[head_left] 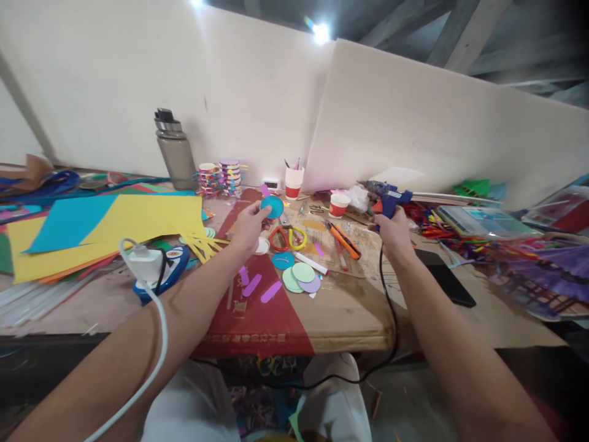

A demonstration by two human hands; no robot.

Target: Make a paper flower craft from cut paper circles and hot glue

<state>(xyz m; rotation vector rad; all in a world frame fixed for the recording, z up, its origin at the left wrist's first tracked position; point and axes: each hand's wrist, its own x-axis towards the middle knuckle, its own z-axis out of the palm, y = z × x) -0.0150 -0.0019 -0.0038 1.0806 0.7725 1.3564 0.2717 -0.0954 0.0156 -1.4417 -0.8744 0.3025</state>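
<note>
Blue paper disc [275, 207] is sitting above the tabletop [340, 313], left hand [250, 226] pinching its edge; right hand [392, 228] is gripping the glue gun [394, 197], well apart. Probably staging for glue; next move's calling for gun-to-disc alignment.

Dial reference: scissors [297, 238] at centre, 12 toward the wall [257, 92]. Passage: bare cardboard [347, 311] at 5 o'clock, bounded by loose discs [302, 273] at 6 and the cord [390, 301] at 4. The cord hangs from the glue gun [392, 199] in the right hand [392, 230]. Low pass-over: flat strips [271, 292] at 7, cutter [345, 240] at 3. Upright obstacles: pen cup [294, 182] at 12, red-white cup [339, 207] at 2, with a gap between; bottle [178, 161] and cup stacks [230, 178] at 10 to 11. Nearer, same sector: left hand [250, 226] with blue disc [275, 207]. The left forearm [184, 307], crossed by a white cable [162, 331], bars 8.
</note>
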